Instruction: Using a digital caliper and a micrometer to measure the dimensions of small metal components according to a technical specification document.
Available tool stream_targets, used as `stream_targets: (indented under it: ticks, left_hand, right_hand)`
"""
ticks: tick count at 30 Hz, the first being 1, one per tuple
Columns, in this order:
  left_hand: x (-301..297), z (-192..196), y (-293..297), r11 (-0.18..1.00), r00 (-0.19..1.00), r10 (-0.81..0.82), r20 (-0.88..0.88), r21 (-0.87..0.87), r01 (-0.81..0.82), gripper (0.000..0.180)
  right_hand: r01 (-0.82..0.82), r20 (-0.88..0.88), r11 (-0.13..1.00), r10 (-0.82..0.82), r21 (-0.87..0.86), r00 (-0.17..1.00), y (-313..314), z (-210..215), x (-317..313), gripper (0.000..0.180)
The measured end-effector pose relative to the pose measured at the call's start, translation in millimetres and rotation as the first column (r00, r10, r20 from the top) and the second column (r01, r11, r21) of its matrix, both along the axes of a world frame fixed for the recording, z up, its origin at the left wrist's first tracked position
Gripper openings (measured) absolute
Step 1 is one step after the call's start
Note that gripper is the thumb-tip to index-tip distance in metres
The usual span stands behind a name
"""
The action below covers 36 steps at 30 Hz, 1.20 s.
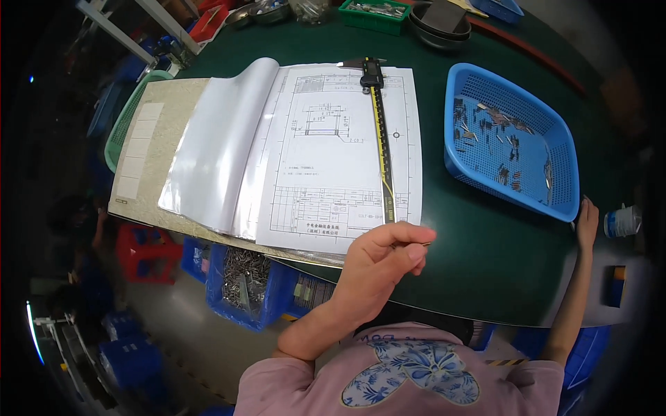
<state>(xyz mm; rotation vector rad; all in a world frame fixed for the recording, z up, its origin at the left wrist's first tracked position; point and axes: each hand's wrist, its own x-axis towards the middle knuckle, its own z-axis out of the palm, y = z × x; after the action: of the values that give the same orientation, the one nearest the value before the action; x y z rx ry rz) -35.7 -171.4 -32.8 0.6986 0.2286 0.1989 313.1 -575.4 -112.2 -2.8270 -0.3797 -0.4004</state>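
Observation:
Above the front edge of the table, my left hand (378, 267) is closed, thumb and forefinger pinched on a small thin piece (428, 243) that barely shows. Beneath and beyond it lies an open folder (159, 145) with a printed technical drawing (333, 166) in a clear sleeve. A digital caliper (378, 118) rests along the right side of the drawing, jaws toward the far edge. At the far right, my right hand (588, 220) is beside the near right corner of a blue mesh basket (454, 156); its fingers are partly hidden. Small metal pieces (513, 149) lie scattered in the basket.
A green tray (374, 15) and dark bowls (438, 31) stand at the back of the green table (444, 277). Below the front edge are blue bins (243, 312) of metal parts. A red stool (146, 253) stands lower left; a white tub (622, 222) is far right.

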Motion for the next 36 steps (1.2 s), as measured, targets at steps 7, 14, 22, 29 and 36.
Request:
stream_targets:
  ticks: [7, 14, 22, 29, 36]
  left_hand:
    - [19.9, -5.1, -29.8, 0.991, 0.996, -0.045, -0.077, 0.122, 0.054, 0.013]
    - [24.3, -8.0, -36.1, 0.994, 0.984, -0.105, -0.143, -0.023, 0.103, 0.016]
    - [29.4, -18.8, -42.6, 0.989, 0.978, -0.132, -0.162, -0.094, 0.118, 0.011]
    - [36.9, -23.0, -51.9, 0.998, 0.991, -0.061, -0.122, -0.003, 0.061, 0.011]
    - [35.4, -14.6, -49.5, 0.989, 0.991, 0.042, -0.13, 0.145, -0.023, 0.011]
  right_hand:
    - [-0.053, -0.292, 0.924, 0.174, 0.379, 0.941, 7.9, 25.5, -14.1, 0.039]
    - [-0.08, -0.277, 0.945, 0.173, 0.316, 0.945, -1.7, 30.3, -17.7, 0.046]
    - [-0.006, -0.217, 0.993, -0.021, -0.12, 0.976, 25.7, 64.8, -58.3, 0.037]
    - [0.16, 0.043, 0.982, -0.157, -0.102, 0.987, 65.1, 61.5, -72.9, 0.03]
    - [0.286, -0.288, 0.918, -0.206, 0.274, 0.935, -0.5, 37.6, -20.0, 0.039]
